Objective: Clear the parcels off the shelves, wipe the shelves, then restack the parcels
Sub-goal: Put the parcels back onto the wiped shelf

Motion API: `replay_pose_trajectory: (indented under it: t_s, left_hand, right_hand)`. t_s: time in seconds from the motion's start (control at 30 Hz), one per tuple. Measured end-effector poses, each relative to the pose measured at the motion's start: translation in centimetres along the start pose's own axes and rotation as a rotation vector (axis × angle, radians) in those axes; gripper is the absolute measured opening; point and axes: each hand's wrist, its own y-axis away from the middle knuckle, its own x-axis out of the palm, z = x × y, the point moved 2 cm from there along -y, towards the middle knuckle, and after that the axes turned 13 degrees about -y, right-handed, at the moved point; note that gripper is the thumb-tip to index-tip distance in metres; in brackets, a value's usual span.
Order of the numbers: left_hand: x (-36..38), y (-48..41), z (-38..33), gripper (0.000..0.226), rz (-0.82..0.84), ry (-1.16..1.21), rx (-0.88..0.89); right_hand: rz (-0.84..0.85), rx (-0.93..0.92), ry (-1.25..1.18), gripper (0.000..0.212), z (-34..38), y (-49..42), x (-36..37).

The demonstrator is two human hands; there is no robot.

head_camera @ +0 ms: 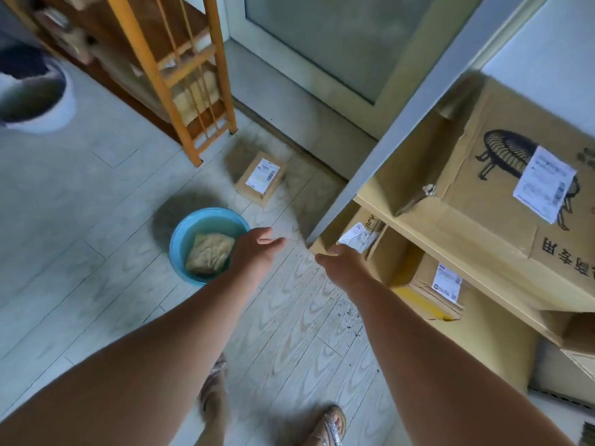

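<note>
Cardboard parcel [357, 235] sits just beyond our right hand [343, 262], nearer than the left hand [254, 249]; both hands' fingers look loose, seemingly empty.

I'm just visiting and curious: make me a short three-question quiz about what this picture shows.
1. True or false: the cloth lies in the blue basin on the floor.
2. Where is the small parcel with a white label? A) on the floor near the door B) in the basin C) in the left hand
3. Fill in: the large box printed with an animal drawing sits on the ____ shelf in view.

Key: 1 true. 2 A. 3 upper. Both hands are empty; the right hand is by the shelf's corner.
</note>
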Motion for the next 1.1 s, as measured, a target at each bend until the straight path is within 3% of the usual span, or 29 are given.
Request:
replay_pose_trajectory:
  t_s: [0.2,0.33,0.6,0.8,1.1]
  left_hand:
    - [-11.2,-5.6,-1.6,0.049,-0.055,-0.091,0.027]
    - [-14.3,-9.0,-3.1,0.050,-0.082,-0.117,0.033]
    - [-13.3,-17.9,-7.2,0.055,0.045,-0.186,0.026]
    - [-12.8,-24.8,-9.2,0.051,0.069,-0.196,0.002]
    - [-9.6,-34.6,-6.2,0.054,0.177,-0.313,-0.082]
  right_hand:
    - [0.040,-0.017,-0.094,0.049,10.2,-2.7,8.1]
    - [0.074,-0.053,-0.047,0.047,14.1,-4.6,10.3]
    - [-0.039,0.054,-0.166,0.042,18.3,-13.1,8.1]
    - [-0.031,0.097,-0.202,0.047,21.2,-19.4,8.4]
    - [-0.064,0.228,-0.257,0.050,18.6,-28.5,11.8]
